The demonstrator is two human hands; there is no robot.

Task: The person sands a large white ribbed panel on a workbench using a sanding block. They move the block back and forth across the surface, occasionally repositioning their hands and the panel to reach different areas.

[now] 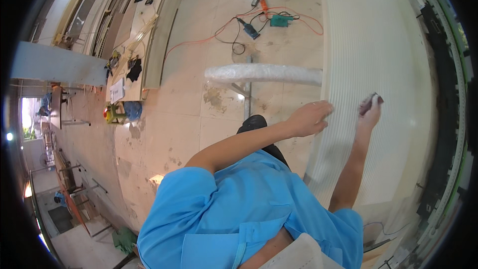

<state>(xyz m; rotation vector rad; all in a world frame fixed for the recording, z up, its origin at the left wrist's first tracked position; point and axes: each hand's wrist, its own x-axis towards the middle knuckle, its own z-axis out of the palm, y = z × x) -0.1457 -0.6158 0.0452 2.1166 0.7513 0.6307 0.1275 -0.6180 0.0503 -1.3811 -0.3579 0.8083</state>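
Observation:
A long white panel (386, 30) with fine parallel grooves stretches along my right side. My right hand (371, 115) is over its grooved face, closed around a small dark reddish-brown piece of sandpaper (366, 105), which seems folded. White dust coats those fingers. At the panel's near left edge is my left hand (309, 118), palm down and holding nothing. Its fingers are stretched out and slightly bent, with the tips over the edge. Whether they press on the panel I cannot tell.
A bubble-wrapped support bar (264, 73) runs left from the panel. Power tools, one green (281, 21) and one dark blue (250, 30), lie on the tiled floor among orange cords (214, 36). A workbench (149, 60) with boards stands left; black machinery (438, 60) lines the right.

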